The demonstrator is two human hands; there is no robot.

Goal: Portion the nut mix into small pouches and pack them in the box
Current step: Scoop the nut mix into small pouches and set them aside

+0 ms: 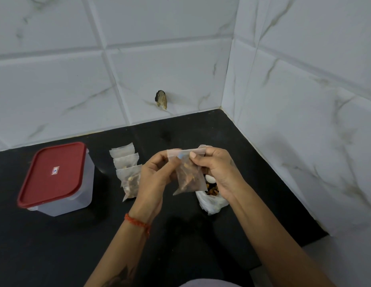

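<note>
Both hands pinch the filled pouch [189, 172] by its top seal strip: left hand [157, 179], right hand [216, 170]. Pouch hangs vertically above the worktop [77, 245]. Lidded box [56, 179] sits well left, nearer the left hand.

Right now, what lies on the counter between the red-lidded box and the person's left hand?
In the head view, a row of filled pouches lies between the red-lidded box and the left hand; otherwise bare black counter.

Both hands, left [154, 175] and right [216, 170], pinching filled pouch [189, 177], lidded box [56, 179] left
</note>
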